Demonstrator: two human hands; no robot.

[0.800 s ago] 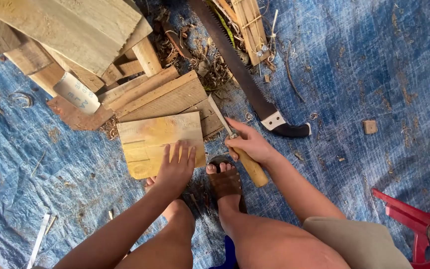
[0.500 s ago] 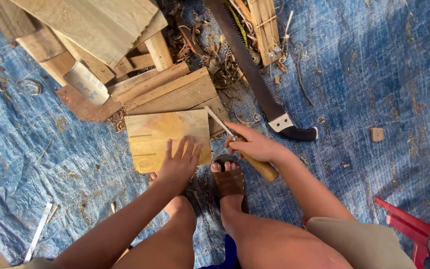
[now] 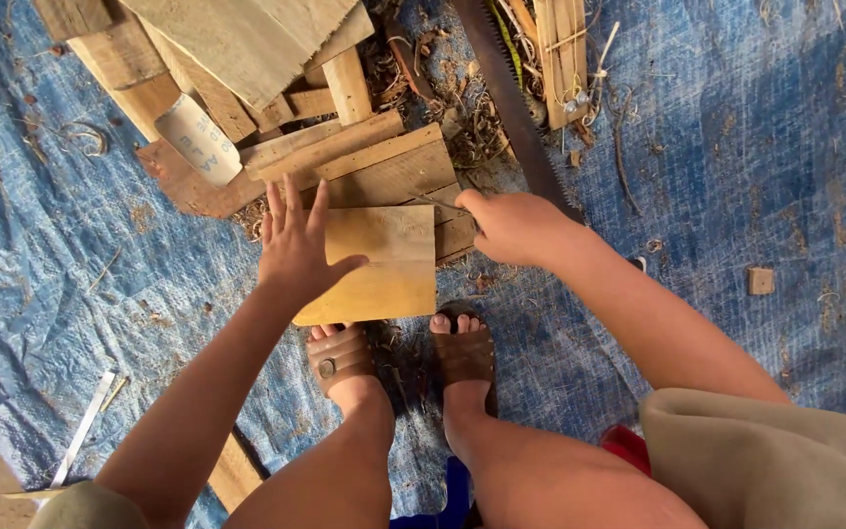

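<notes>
– Left hand (image 3: 296, 250): how does it sit?

– Fingers spread wide, palm flat on the left edge of the pale wooden board (image 3: 384, 264). It presses, it grips nothing.

– And the right hand (image 3: 511, 227)?

– Clenched into a fist just right of the board's far corner. A thin dark tip shows at its left side; what it grasps I cannot tell.

– Describe the board.

– Yellowish, smooth, roughly rectangular, near-left corner rounded. It lies flat on the blue tarp (image 3: 756, 147), just beyond the two sandalled feet (image 3: 403, 358), its far edge resting on a stack of darker planks (image 3: 364, 162).

– Its long axis?

– Nearly square, so hard to call; the grain lines run left to right.

– Farther off?

– A long saw blade (image 3: 511, 98) runs from the fist to the far edge, with wood shavings (image 3: 472, 137) beside it.
</notes>
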